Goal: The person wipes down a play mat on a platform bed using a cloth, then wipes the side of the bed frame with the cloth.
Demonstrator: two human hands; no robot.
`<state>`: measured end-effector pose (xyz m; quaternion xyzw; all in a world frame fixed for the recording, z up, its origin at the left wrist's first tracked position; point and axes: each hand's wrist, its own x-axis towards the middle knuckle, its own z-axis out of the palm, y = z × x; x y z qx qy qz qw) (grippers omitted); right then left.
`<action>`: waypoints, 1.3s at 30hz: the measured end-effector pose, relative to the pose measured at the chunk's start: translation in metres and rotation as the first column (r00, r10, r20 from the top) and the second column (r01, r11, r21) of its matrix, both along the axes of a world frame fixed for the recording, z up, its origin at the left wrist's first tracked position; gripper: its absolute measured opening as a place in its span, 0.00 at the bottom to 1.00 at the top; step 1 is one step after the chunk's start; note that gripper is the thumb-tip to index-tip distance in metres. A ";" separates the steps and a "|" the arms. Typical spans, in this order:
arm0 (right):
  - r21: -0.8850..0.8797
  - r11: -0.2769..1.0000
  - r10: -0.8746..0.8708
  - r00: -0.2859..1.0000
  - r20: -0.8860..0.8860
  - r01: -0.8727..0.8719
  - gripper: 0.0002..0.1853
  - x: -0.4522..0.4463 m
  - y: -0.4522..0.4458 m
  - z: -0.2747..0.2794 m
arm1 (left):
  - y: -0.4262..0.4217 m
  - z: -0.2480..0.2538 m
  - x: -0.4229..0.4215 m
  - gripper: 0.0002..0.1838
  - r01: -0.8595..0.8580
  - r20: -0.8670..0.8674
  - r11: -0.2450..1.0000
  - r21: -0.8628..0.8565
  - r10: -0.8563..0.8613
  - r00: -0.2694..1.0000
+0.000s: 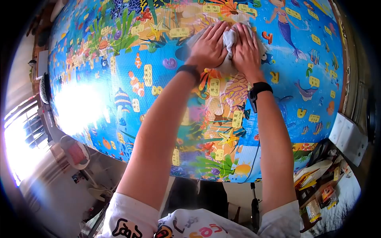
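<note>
Pressing a grey cloth (229, 39) flat against the sea-life printed mat (170, 89), well forward of the body. Keeping left hand (208, 47) and right hand (246, 51) side by side, palms down, fingers extended over the fabric, without clamping. Leaving a bunched fold upright between both hands. Judged to be at the pressing step, with cloth contact established. For any shift of the cloth, move both palms together, apply even pressure, and avoid rucking the fabric.
</note>
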<state>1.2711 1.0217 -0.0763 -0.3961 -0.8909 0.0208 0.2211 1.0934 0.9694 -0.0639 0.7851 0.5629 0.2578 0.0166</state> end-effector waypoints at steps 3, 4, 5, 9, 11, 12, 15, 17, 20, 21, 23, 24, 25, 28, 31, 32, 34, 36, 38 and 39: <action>0.042 0.999 -0.020 0.999 0.046 0.018 0.27 -0.006 0.015 -0.001 | 0.014 -0.001 -0.004 0.33 -0.018 -0.008 1.000 -0.011 0.018 1.000; 0.035 0.999 -0.023 0.999 0.045 0.021 0.27 -0.007 0.019 -0.004 | 0.017 -0.001 -0.005 0.33 -0.024 0.001 1.000 -0.011 0.024 1.000; 0.029 0.999 -0.028 0.999 0.043 0.027 0.27 -0.009 0.023 -0.006 | 0.021 0.000 -0.006 0.33 -0.028 0.009 1.000 -0.009 0.028 1.000; 0.012 0.999 -0.044 0.998 0.041 0.043 0.28 -0.011 0.028 -0.005 | 0.027 -0.001 -0.008 0.32 -0.038 -0.002 0.999 -0.022 0.038 0.999; 0.030 0.998 -0.065 0.995 0.074 0.063 0.29 -0.010 0.030 -0.004 | 0.033 -0.001 -0.009 0.32 -0.028 -0.001 0.999 -0.028 0.028 1.000; 0.053 0.996 -0.075 0.992 0.101 0.070 0.29 -0.010 0.033 -0.004 | 0.036 -0.002 -0.009 0.32 -0.024 0.007 1.000 -0.020 0.024 1.000; 0.087 0.994 -0.073 0.992 0.101 0.064 0.29 -0.014 0.035 -0.003 | 0.041 -0.009 -0.013 0.32 -0.029 -0.051 0.999 0.018 0.030 0.998; 0.064 0.998 -0.009 0.999 0.048 0.006 0.30 -0.011 0.038 -0.004 | 0.049 -0.003 -0.017 0.33 0.016 -0.005 1.000 0.025 -0.016 1.000; 0.067 0.992 0.108 0.992 0.060 -0.112 0.30 -0.010 0.034 0.035 | 0.053 -0.003 -0.013 0.32 0.004 0.072 1.000 0.027 -0.006 0.997; 0.032 0.998 0.039 0.988 0.151 -0.044 0.32 -0.011 0.043 0.011 | 0.056 -0.008 -0.013 0.32 0.003 0.059 0.998 0.062 -0.007 0.998; 0.087 0.991 -0.112 0.984 0.136 0.100 0.33 -0.019 0.036 -0.011 | 0.062 -0.025 -0.019 0.33 -0.019 -0.049 0.996 0.087 0.024 0.999; 0.117 0.978 -0.188 0.973 0.131 0.173 0.34 -0.019 0.032 -0.018 | 0.065 -0.032 -0.020 0.33 -0.029 -0.097 0.994 0.102 0.039 0.995; 0.189 0.962 -0.241 0.935 0.262 0.195 0.35 -0.019 0.027 -0.016 | 0.065 -0.033 -0.022 0.34 -0.006 -0.221 0.987 0.158 0.041 0.974; 0.098 0.956 -0.286 0.807 0.517 0.276 0.35 -0.014 -0.009 0.001 | 0.048 -0.050 -0.005 0.33 -0.043 -0.021 0.987 0.157 0.047 0.999; 0.196 0.961 -0.251 0.919 0.304 0.197 0.34 0.008 -0.022 -0.049 | 0.004 -0.053 -0.007 0.33 -0.027 -0.078 0.990 0.141 0.038 0.996; 0.210 0.955 -0.253 0.942 0.219 0.208 0.34 0.008 -0.029 -0.055 | -0.015 -0.046 -0.009 0.33 -0.044 -0.069 0.986 0.159 0.055 0.996; 0.265 0.949 -0.250 0.918 0.307 0.170 0.32 0.006 -0.071 -0.035 | -0.050 -0.047 -0.008 0.33 -0.070 -0.051 0.977 0.201 0.082 0.995; 0.194 0.955 -0.260 0.948 0.186 0.224 0.31 0.003 -0.100 -0.029 | -0.087 -0.048 -0.010 0.33 -0.080 -0.027 0.977 0.200 0.087 0.996; 0.155 0.968 -0.225 0.959 0.172 0.200 0.33 0.008 -0.129 -0.028 | -0.130 -0.035 -0.013 0.33 -0.085 -0.055 0.982 0.166 0.096 0.994; 0.162 0.967 -0.228 0.955 0.189 0.198 0.33 0.010 -0.146 -0.030 | -0.151 -0.032 -0.012 0.33 -0.093 -0.029 0.985 0.142 0.098 0.995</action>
